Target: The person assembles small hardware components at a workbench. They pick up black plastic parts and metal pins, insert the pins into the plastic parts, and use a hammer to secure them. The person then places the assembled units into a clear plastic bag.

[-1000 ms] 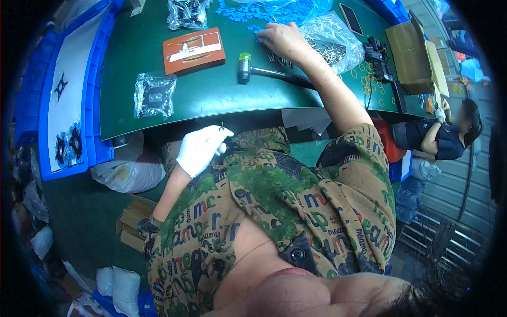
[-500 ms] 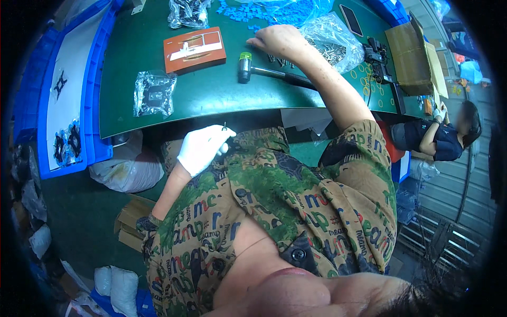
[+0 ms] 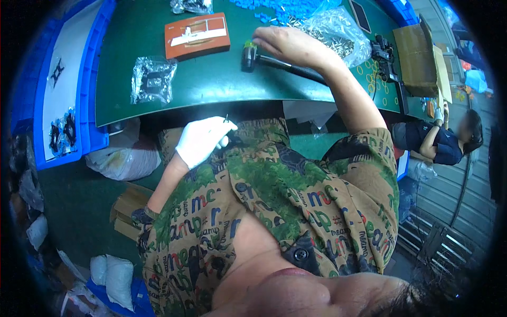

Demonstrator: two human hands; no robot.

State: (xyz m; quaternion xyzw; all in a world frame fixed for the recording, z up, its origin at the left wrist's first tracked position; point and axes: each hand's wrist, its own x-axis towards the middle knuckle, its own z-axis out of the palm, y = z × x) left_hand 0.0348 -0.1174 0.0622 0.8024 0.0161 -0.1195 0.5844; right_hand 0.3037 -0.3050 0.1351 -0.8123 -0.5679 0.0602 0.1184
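My left hand [image 3: 203, 140], in a white glove, is held in front of my body just off the table's near edge. Its thumb and forefinger pinch a small dark part [image 3: 227, 117], too small to name. Over the table, my bare right hand [image 3: 288, 45] has its fingers bent together beside the hammer [image 3: 249, 59]. Whatever those fingers hold, if anything, is hidden. The hammer lies with its dark handle pointing right, passing below my right wrist. Behind that wrist sits a clear plastic bag [image 3: 340, 31] of small metal pins.
An orange-red box [image 3: 198, 47] and a clear-bagged dark part [image 3: 153, 79] lie on the green table [image 3: 206, 87]. Small blue pieces [image 3: 264, 8] are heaped at the far side. Yellow rings [image 3: 364, 79] and an open carton [image 3: 417, 58] are right. Beyond, a co-worker [image 3: 443, 140] handles something.
The view has shifted, so the table sits slightly higher in it. My right hand has come nearer the hammer's head. My left hand keeps its pinch on the small dark part.
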